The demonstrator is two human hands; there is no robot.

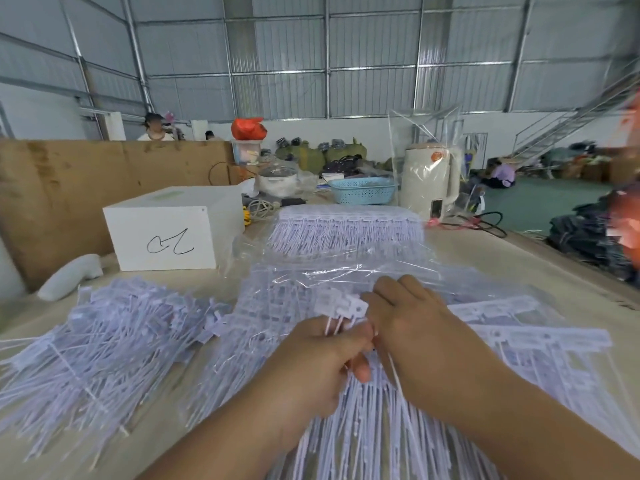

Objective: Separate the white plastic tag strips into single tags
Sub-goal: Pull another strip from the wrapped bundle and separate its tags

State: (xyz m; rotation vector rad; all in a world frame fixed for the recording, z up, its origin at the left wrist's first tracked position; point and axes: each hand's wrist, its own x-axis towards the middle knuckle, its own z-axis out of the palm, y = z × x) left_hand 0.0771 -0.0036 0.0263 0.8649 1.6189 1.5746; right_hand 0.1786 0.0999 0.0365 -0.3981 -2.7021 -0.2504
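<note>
Fingers of the left hand curl around the thin stems of a small tag strip, whose flat heads stand just above the grip. Right hand pinches the same strip beside it. Loose single tags lie heaped left of the grip; uncut strips lie to its right.

Right hand covers its own fingers and where it meets the tag strip. Left hand hides the tails it pinches. Both forearms cut by bottom edge. Orange object at right edge blurred, unidentifiable. Print on loose tags unreadable.
</note>
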